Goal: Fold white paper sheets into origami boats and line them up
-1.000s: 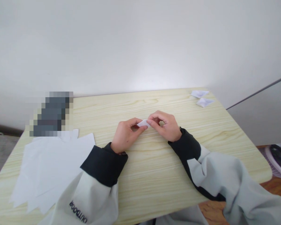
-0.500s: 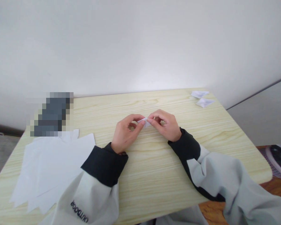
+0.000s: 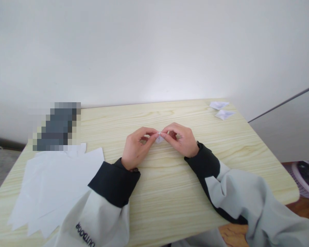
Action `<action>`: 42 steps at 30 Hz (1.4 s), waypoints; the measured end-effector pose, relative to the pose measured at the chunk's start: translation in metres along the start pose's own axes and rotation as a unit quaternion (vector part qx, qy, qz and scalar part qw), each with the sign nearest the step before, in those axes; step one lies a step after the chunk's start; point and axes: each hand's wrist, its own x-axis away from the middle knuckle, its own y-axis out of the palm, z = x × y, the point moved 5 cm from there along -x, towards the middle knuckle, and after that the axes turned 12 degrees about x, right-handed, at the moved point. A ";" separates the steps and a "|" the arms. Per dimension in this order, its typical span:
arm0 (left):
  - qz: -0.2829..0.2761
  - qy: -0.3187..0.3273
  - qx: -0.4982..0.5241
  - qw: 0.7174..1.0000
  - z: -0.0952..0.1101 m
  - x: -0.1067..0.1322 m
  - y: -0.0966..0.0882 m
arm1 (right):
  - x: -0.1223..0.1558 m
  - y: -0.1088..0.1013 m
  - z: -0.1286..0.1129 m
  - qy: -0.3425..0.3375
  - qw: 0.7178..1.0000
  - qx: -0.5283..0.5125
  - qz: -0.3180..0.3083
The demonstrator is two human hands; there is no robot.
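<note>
A small piece of folded white paper is pinched between both hands above the middle of the table. My left hand grips its left side with thumb and forefinger. On the other side, my right hand pinches it the same way, and the fingertips of the two hands almost meet. Most of the paper is covered by the fingers, so its full shape cannot be made out.
Two pointed folded paper pieces, a farther one and a nearer one, lie at the table's back right. Loose white sheets overlap at the left, below a dark pixelated object. A wall borders the wooden table.
My fingertips have drawn closer together on the folded paper, and more of it now shows below them. The right hand has shifted slightly left.
</note>
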 end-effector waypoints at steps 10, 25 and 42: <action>0.014 -0.001 0.013 1.000 -0.002 0.000 -0.004 | 0.001 0.002 0.004 0.029 0.999 -0.035 0.001; 0.094 -0.063 0.229 0.967 -0.012 -0.001 -0.007 | 0.005 0.005 0.020 0.144 0.975 -0.163 0.042; -0.034 0.074 -0.023 0.996 0.003 0.002 0.000 | 0.005 0.004 0.018 0.101 0.986 -0.124 0.038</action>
